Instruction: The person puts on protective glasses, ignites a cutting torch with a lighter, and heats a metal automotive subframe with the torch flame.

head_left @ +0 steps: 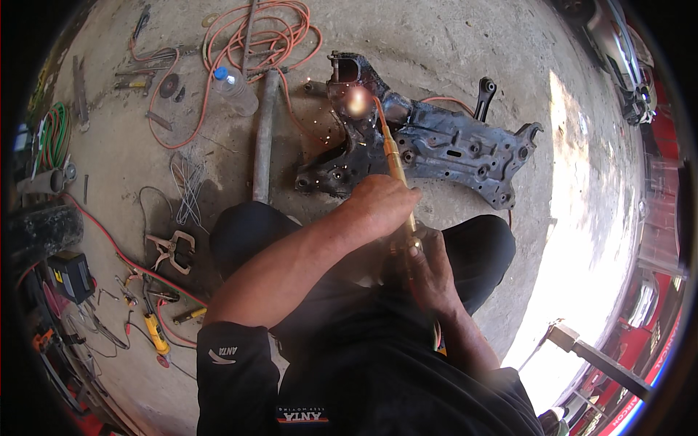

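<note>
A brass gas torch [393, 158] slants up and to the left from between my knees. My left hand [384, 206] is wrapped round its middle. Lower down, my right hand [430, 270] grips the rear end by the valve knob. The thin tip ends at a bright glow [356, 101] on the upper left arm of a dark, greasy car subframe [465, 149]. Sparks scatter to the left of that spot, and the glare hides the metal under it. The subframe lies on the concrete floor in front of my folded legs.
A grey metal pipe [266, 138] lies left of the subframe, beside a plastic bottle [236, 91] with a blue cap. Orange hose [273, 36] is coiled beyond. Locking clamp [173, 252], yellow grinder [155, 333] and red hose [116, 247] lie left. A metal bar [603, 363] stands lower right.
</note>
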